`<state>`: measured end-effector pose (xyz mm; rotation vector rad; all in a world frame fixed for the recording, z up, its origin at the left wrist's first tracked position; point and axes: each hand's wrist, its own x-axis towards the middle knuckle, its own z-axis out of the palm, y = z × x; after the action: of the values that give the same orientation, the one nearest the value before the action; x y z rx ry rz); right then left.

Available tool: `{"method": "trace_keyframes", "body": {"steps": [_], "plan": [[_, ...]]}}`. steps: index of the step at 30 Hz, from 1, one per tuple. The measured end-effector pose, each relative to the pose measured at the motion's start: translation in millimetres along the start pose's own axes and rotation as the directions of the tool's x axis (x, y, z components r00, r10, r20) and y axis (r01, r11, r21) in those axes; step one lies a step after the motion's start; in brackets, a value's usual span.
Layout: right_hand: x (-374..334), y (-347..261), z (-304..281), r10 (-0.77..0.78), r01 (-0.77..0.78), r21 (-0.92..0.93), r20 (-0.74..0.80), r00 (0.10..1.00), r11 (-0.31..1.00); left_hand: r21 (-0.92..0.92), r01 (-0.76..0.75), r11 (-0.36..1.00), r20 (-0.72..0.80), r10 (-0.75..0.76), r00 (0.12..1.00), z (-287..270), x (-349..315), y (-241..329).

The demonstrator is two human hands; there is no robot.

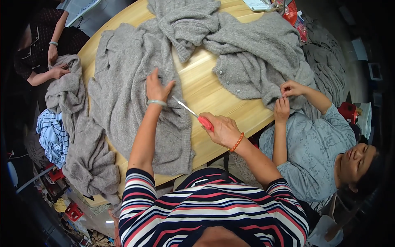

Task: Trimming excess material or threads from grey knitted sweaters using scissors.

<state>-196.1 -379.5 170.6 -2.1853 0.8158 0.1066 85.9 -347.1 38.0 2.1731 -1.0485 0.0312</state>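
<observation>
A grey knitted cardigan (123,78) lies spread over the left part of the round wooden table. My left hand (157,87) rests on it with the fingers apart, a pale bracelet at the wrist. My right hand (222,129), with an orange bead bracelet, is closed round red-handled scissors (188,108). Their slim metal blades point up and left, toward my left hand. The tip is close to the cardigan's right side; whether it touches the knit I cannot tell.
More grey knitwear (263,41) covers the table's far and right sides. On the right, a co-worker's hands (284,99) pinch a garment edge; another person's hands (59,70) hold grey knitwear at the left. Bare wood of the table (201,82) shows between the garments.
</observation>
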Motion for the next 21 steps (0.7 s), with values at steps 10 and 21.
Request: {"method": "trace_keyframes", "body": {"steps": [10,21], "plan": [[14.5,-6.3,-9.0,0.02,-0.009,-0.08,0.128,0.992,0.997,-0.605,0.746,0.28,0.642,-0.383,0.664,41.6,-3.9,-89.3],[-21.9,4.7,-11.1,0.14,-0.136,-0.097,0.038,0.989,0.986,-0.316,0.052,0.947,0.125,-0.013,0.992,-62.3,-35.2,21.7]]}}
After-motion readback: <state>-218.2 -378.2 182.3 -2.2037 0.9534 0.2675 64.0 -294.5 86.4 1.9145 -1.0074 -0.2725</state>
